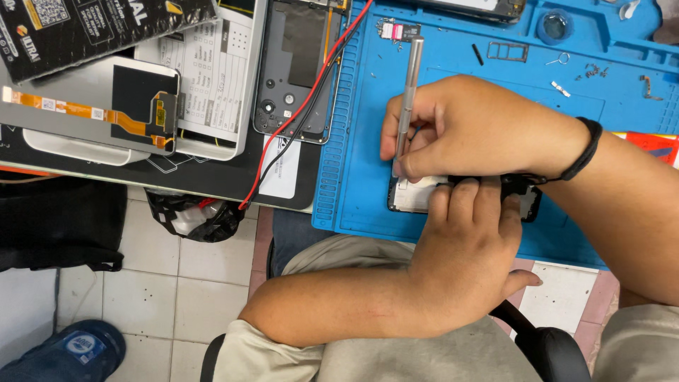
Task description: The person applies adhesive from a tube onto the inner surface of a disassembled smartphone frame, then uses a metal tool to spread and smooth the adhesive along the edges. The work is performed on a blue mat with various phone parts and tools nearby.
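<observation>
My right hand (474, 124), with a black band at the wrist, pinches a slim silver screwdriver (410, 78). It stands nearly upright with its tip down on an opened phone (414, 197). The phone lies at the near edge of a blue work mat (361, 141) and shows a white inner part at its left end. My left hand (470, 240) reaches in from the lower left and clasps the phone's near edge, fingers curled over it. Both hands cover most of the phone.
A second opened phone body (293, 71) lies left of the mat, with red and black wires (304, 106) across it. Further left are a display panel with an orange flex cable (85, 106) and a paper form. Small screws (594, 71) and a card tray (507, 51) sit on the mat.
</observation>
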